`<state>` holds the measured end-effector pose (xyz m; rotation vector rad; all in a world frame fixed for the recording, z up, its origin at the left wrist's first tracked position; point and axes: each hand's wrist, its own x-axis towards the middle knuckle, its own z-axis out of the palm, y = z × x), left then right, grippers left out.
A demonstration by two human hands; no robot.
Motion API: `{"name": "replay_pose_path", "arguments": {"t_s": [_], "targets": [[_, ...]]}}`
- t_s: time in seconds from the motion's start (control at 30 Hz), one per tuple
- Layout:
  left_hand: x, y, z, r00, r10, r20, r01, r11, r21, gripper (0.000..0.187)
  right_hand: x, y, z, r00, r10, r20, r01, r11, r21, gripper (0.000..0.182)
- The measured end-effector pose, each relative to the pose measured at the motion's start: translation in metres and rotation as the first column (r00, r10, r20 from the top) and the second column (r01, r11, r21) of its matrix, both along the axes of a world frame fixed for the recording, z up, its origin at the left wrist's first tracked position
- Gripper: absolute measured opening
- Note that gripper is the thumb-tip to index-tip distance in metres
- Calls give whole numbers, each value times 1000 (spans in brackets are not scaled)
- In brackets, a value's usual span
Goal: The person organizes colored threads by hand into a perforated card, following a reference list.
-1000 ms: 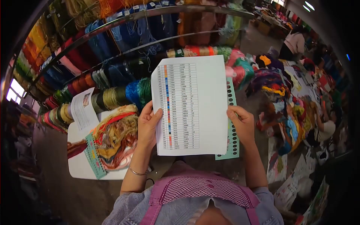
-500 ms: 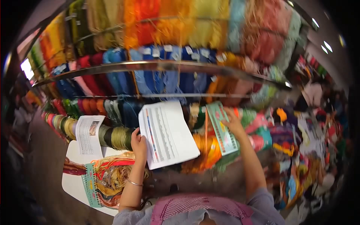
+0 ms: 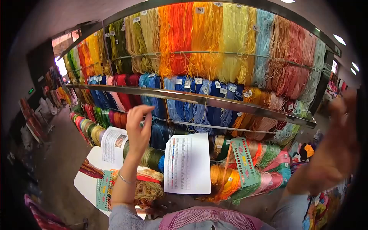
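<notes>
My left hand (image 3: 138, 128) is raised in front of the thread rack, its bent fingers apart from the thumb and nothing visible in it. To its right, a white printed sheet (image 3: 197, 165) with columns of text and a strip of colours rests on the thread bundles, untouched. My right hand (image 3: 341, 119) is lifted at the far right, smeared by motion, so its fingers cannot be made out. Between the hands, a green punched card (image 3: 244, 163) with rows of holes lies over orange and green skeins (image 3: 226, 182).
Tagged skeins (image 3: 207, 30) hang in rows behind metal rails (image 3: 191, 96). At lower left, a white board (image 3: 86, 186) bears tangled threads (image 3: 147, 191) and another green punched card (image 3: 103, 193). A second printed sheet (image 3: 112, 147) leans beside it. Coloured piles (image 3: 322, 209) lie at lower right.
My left hand has let go of the printed sheet and risen. My right hand has left the green card and swung up to the right. The head view has shifted, showing more of the rack.
</notes>
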<state>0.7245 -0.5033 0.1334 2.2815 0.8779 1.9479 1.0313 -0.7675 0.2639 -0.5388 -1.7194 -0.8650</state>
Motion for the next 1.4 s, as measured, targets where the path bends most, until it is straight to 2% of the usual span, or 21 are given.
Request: {"name": "replay_pose_path", "arguments": {"t_s": [0.07, 0.17, 0.37, 0.53, 0.57, 0.63, 0.73, 0.8, 0.87, 0.97, 1.03, 1.1, 1.13, 1.2, 1.23, 1.27, 1.33, 1.37, 1.4], "targets": [[8, 13, 33, 1000, -28, -11, 28, 998, 59, 16, 4, -10, 14, 989, -92, 117, 58, 962, 266, 61], [22, 39, 68, 997, -27, -66, 37, 985, 166, 14, 5, -21, 24, 968, -157, 194, 60, 901, 431, 60], [61, 82, 125, 984, -170, -47, 175, 976, 131, 13, 8, -25, 26, 948, -241, 209, 104, 854, 510, 58], [93, 113, 162, 986, -160, -50, 168, 944, 284, 16, 9, -32, 24, 919, -328, 216, 154, 807, 570, 56], [101, 117, 168, 992, -123, -21, 124, 947, 297, 16, 6, -35, 22, 912, -347, 218, 164, 796, 582, 56], [112, 117, 181, 982, -168, 82, 149, 969, 196, 15, 0, -38, 11, 906, -367, 212, 180, 786, 591, 56], [123, 141, 194, 970, -96, 223, 24, 951, 307, 15, 3, -35, 10, 915, -363, 176, 206, 795, 571, 55], [128, 142, 213, 970, -17, 244, -52, 960, 274, 26, 3, -28, 13, 920, -356, 160, 218, 808, 547, 54], [134, 157, 229, 931, 274, 241, -352, 847, 397, 26, 3, -30, 13, 919, -365, 152, 229, 805, 548, 53], [137, 165, 243, 940, 313, 137, -342, 867, 363, 20, 4, -28, 12, 917, -374, 140, 247, 805, 539, 52], [138, 166, 243, 944, 275, 182, -323, 880, 347, 17, 5, -25, 6, 914, -384, 132, 268, 814, 515, 52], [134, 174, 242, 976, 130, 177, -175, 947, 269, 18, 7, -20, 0, 913, -394, 105, 306, 832, 463, 51], [132, 173, 241, 975, 131, 178, -176, 947, 270, 18, 8, -16, -5, 913, -399, 89, 327, 844, 426, 51], [125, 170, 236, 951, -130, 282, 110, 990, 87, 19, 11, -7, -15, 911, -411, 47, 379, 874, 303, 50], [122, 172, 233, 912, -274, 305, 249, 961, 116, 21, 11, -1, -21, 903, -428, 31, 408, 880, 245, 50], [120, 168, 231, 913, -271, 304, 247, 962, 114, 21, 11, 7, -26, 923, -385, 24, 379, 915, 137, 44], [117, 160, 233, 754, -515, 408, 565, 825, -1, 22, 9, 21, -33, 907, -420, 16, 421, 907, -1, 31], [116, 159, 235, 755, -513, 408, 562, 827, -2, 22, 8, 29, -36, 910, -414, 19, 415, 908, -59, 30], [116, 159, 238, 828, -436, 354, 483, 874, -53, 23, 7, 38, -40, 912, -409, 23, 409, 905, -117, 30]]}}
